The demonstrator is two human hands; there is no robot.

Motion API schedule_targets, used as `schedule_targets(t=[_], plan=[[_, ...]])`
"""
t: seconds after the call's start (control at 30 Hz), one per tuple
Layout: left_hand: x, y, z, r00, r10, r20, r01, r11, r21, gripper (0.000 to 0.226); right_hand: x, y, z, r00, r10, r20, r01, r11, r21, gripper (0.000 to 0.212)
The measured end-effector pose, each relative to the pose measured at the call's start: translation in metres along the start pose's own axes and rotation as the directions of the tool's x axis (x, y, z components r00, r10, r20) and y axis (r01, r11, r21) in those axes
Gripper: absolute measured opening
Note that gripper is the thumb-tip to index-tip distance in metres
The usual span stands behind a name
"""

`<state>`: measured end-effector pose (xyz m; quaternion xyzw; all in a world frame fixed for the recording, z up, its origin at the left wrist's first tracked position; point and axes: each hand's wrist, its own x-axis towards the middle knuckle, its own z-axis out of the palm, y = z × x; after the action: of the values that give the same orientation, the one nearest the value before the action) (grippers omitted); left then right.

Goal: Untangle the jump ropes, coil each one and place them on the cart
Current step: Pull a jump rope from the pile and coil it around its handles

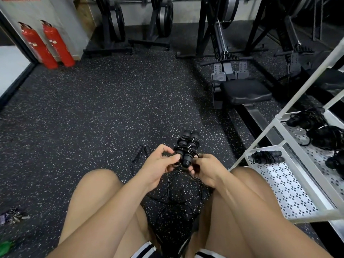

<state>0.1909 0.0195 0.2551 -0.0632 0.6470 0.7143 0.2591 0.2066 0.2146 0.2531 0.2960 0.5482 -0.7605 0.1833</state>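
A black jump rope [187, 146] is held above the floor between my knees, its two handles side by side with cord wound around them. My left hand [160, 162] pinches the handles from the left. My right hand [202, 168] grips the loose cord just right of the handles' lower end. More thin black cord [178, 190] lies tangled on the floor below my hands. Another pair of black handles [143, 152] lies on the floor to the left. The white cart [290, 157] stands at my right, with a coiled rope [268, 156] on its lower shelf.
Several more coiled ropes [322, 131] lie on the cart's upper shelf. A rowing machine [242, 90] stands ahead on the right. Two red fire extinguishers [46, 45] lean at the far left wall. Keys [14, 217] lie on the speckled floor at left.
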Motion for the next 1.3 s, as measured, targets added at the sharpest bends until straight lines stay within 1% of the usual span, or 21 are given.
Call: schedule_targets(t=[0.07, 0.13, 0.2, 0.23, 0.33, 0.43, 0.5, 0.53, 0.6, 0.67, 0.7, 0.8, 0.87, 0.93, 1.0, 1.1, 1.17, 1.23, 1.3], plan=[[0.0, 0.0, -0.002, 0.999, 0.018, -0.029, -0.016, 0.998, 0.063, 0.018, 0.0, -0.004, -0.005, 0.998, 0.028, 0.049, -0.029, 0.999, 0.027, 0.02], [-0.002, -0.001, -0.002, 0.999, 0.02, -0.037, -0.015, 0.99, 0.137, 0.018, 0.001, -0.005, -0.008, 0.999, 0.002, 0.04, -0.002, 1.0, -0.018, 0.023], [-0.002, -0.003, -0.002, 1.0, 0.005, -0.021, -0.001, 0.986, 0.164, 0.017, 0.002, -0.004, -0.006, 0.999, -0.051, -0.011, 0.049, 0.995, -0.085, 0.026], [-0.002, -0.004, -0.003, 1.0, -0.001, -0.011, 0.003, 0.987, 0.163, 0.017, 0.002, -0.003, -0.005, 0.997, -0.064, -0.031, 0.061, 0.994, -0.091, 0.026], [0.0, -0.002, -0.008, 1.0, -0.017, 0.027, 0.011, 0.983, 0.181, 0.019, 0.003, 0.0, -0.003, 0.996, -0.036, -0.077, 0.033, 0.999, -0.04, 0.027], [-0.001, 0.0, -0.004, 0.999, -0.028, 0.04, 0.015, 0.961, 0.275, 0.02, 0.005, -0.002, -0.006, 0.987, -0.011, -0.158, 0.007, 1.0, -0.024, 0.028], [0.0, 0.001, 0.002, 0.999, -0.012, 0.03, 0.001, 0.942, 0.337, 0.021, 0.006, -0.004, -0.008, 0.979, -0.009, -0.202, -0.002, 0.999, -0.052, 0.027], [0.0, 0.001, 0.005, 1.0, 0.003, 0.02, -0.01, 0.929, 0.37, 0.02, 0.005, -0.005, -0.008, 0.975, -0.026, -0.219, 0.01, 0.997, -0.073, 0.026], [0.0, 0.002, 0.009, 1.0, 0.021, -0.014, -0.014, 0.918, 0.397, 0.019, 0.006, -0.007, -0.011, 0.961, -0.118, -0.251, 0.078, 0.984, -0.161, 0.025], [0.002, 0.0, 0.009, 0.999, 0.01, -0.054, 0.009, 0.941, 0.338, 0.017, 0.005, -0.009, -0.014, 0.957, -0.191, -0.216, 0.133, 0.957, -0.26, 0.023], [0.003, -0.002, 0.008, 0.998, -0.002, -0.07, 0.023, 0.957, 0.29, 0.017, 0.003, -0.009, -0.013, 0.969, -0.177, -0.172, 0.129, 0.958, -0.257, 0.022], [0.004, -0.004, 0.003, 0.994, -0.024, -0.106, 0.043, 0.984, 0.171, 0.016, 0.0, -0.001, -0.006, 0.995, -0.078, -0.062, 0.07, 0.989, -0.128, 0.015], [0.002, -0.003, 0.004, 0.992, -0.001, -0.128, 0.023, 0.985, 0.169, 0.015, -0.003, 0.002, 0.001, 0.995, -0.084, -0.055, 0.083, 0.996, -0.013, 0.013], [0.001, -0.002, 0.007, 0.987, 0.039, -0.153, -0.012, 0.985, 0.173, 0.014, -0.004, 0.003, 0.004, 0.993, -0.113, -0.033, 0.113, 0.993, 0.013, 0.008], [0.001, -0.003, 0.009, 0.983, 0.071, -0.172, -0.038, 0.981, 0.19, 0.016, -0.005, 0.003, 0.006, 0.992, -0.126, 0.026, 0.126, 0.992, -0.019, 0.014], [-0.001, -0.005, 0.009, 0.978, 0.108, -0.18, -0.069, 0.975, 0.212, 0.018, -0.008, 0.005, 0.006, 0.979, -0.171, 0.115, 0.181, 0.98, -0.081, 0.015], [-0.001, -0.006, 0.01, 0.976, 0.136, -0.171, -0.095, 0.969, 0.229, 0.019, -0.009, 0.007, 0.006, 0.965, -0.204, 0.163, 0.233, 0.955, -0.185, 0.034], [-0.001, -0.007, 0.012, 0.975, 0.145, -0.166, -0.1, 0.962, 0.253, 0.02, -0.008, 0.009, 0.005, 0.955, -0.264, 0.133, 0.293, 0.904, -0.312, 0.045], [-0.002, -0.008, 0.013, 0.978, 0.126, -0.164, -0.082, 0.965, 0.25, 0.021, -0.003, 0.01, 0.002, 0.945, -0.312, 0.1, 0.327, 0.876, -0.355, 0.047]])
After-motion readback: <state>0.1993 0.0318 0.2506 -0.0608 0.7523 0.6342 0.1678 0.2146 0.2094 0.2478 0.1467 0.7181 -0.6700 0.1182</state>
